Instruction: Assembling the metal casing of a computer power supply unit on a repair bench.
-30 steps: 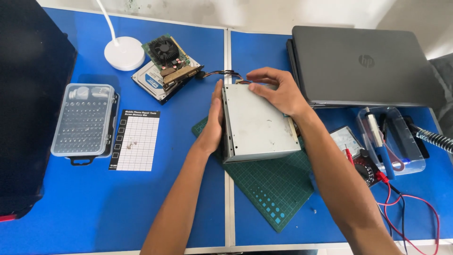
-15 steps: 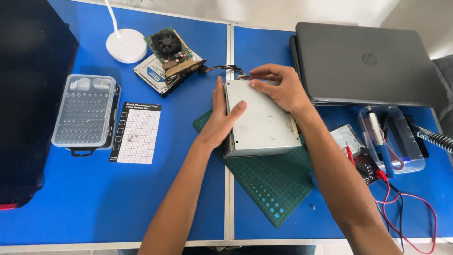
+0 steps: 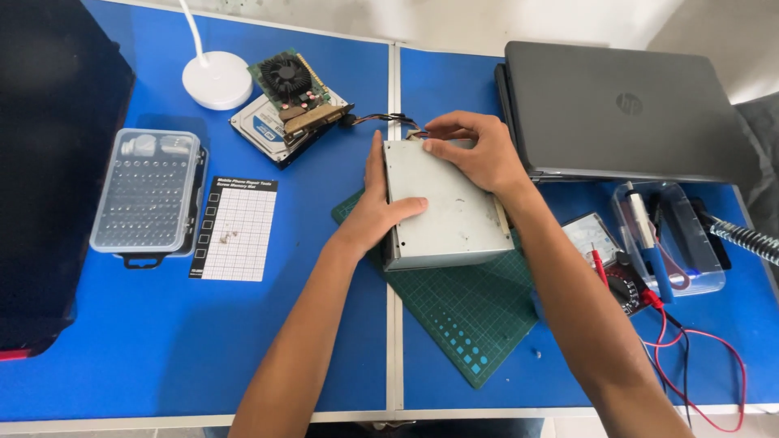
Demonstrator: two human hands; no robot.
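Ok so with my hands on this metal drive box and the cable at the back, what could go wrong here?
The right hand pinches at the cable where it meets the grey metal box; a hard tug could strain the wires or connector. The left hand grips the box's bare side edge, which might nick a finger. The cable leads towards the circuit board with the fan resting on a hard drive; pulling could drag that stack.

A blue table (image 3: 308,341) carries a green cutting mat (image 3: 471,324), closed laptop (image 3: 621,109), bit case (image 3: 146,195) and white lamp base (image 3: 217,79).
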